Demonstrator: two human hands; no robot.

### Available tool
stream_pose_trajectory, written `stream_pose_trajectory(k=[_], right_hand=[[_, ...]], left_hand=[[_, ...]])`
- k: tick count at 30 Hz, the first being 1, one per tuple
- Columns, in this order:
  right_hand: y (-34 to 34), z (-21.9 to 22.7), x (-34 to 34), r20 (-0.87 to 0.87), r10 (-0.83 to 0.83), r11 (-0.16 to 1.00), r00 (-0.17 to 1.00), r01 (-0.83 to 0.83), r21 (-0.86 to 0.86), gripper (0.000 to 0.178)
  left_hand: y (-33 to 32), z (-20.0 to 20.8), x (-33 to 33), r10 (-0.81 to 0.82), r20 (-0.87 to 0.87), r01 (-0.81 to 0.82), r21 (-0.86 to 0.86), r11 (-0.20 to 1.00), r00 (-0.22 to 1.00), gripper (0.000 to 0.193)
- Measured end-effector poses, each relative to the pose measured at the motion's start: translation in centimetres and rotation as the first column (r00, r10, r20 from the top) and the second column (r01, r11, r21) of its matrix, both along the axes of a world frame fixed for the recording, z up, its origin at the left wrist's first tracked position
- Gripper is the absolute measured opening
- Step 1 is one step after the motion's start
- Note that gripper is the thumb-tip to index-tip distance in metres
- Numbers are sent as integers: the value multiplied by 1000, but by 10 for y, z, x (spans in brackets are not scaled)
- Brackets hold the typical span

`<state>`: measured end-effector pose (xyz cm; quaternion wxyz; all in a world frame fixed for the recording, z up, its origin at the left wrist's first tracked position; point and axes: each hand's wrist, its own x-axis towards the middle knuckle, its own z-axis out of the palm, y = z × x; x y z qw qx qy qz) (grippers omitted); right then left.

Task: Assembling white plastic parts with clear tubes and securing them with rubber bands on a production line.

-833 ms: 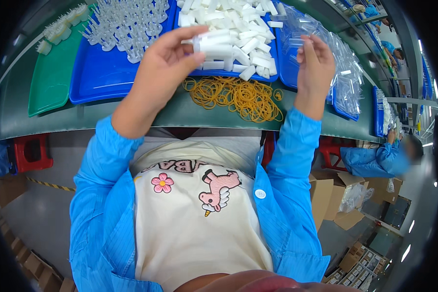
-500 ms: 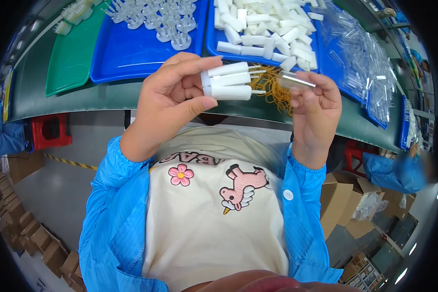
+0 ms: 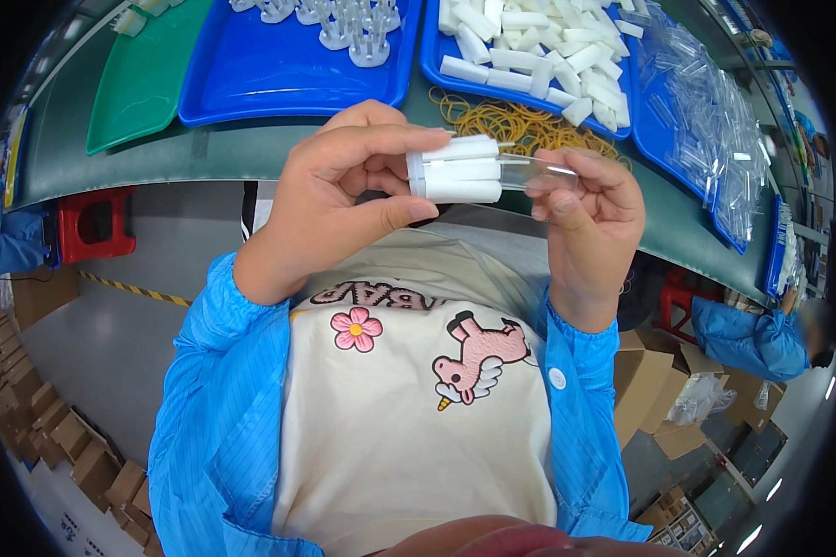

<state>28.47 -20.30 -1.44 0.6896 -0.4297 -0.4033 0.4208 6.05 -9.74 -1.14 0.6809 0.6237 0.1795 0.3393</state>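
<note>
My left hand grips a clear round base, turned on its side, whose pins carry several white foam cylinders; the pin tips point right. Between the thumb and fingers of my right hand is a clear plastic tube. Its left end meets the pin end of the cylinders; whether it has slid over a pin I cannot tell. Both hands are held up just in front of the table edge.
Behind my hands lie tan rubber bands. A blue tray holds clear pinned bases, another white cylinders, and a third clear tubes. A green tray is far left. Red stools and cardboard boxes stand below.
My right hand has brought the clear tube left and down against the cylinders' pin end. My left hand has shifted slightly right with the base. The head view has tilted a little.
</note>
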Motion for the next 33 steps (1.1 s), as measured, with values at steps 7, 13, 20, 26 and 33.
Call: stream_pose_trajectory(k=[7,13,20,26,33], right_hand=[[-5,-3,-6,-11,-14,1000,1000,14,-21,30],[-3,-10,-9,110,-56,994,992,45,97,29],[-3,-25,-17,115,-114,977,987,91,193,30],[-3,-25,-14,52,27,995,998,-31,90,30],[-1,-30,-13,105,75,990,992,-87,111,28]], left_hand=[[-3,-1,-3,37,-50,-33,86,996,998,50],[-6,0,-3,61,-106,-42,174,984,992,50],[0,12,-8,23,-252,71,358,931,968,48],[7,14,-15,-56,-286,160,354,922,957,44],[3,5,-15,-3,-240,74,288,955,971,45]])
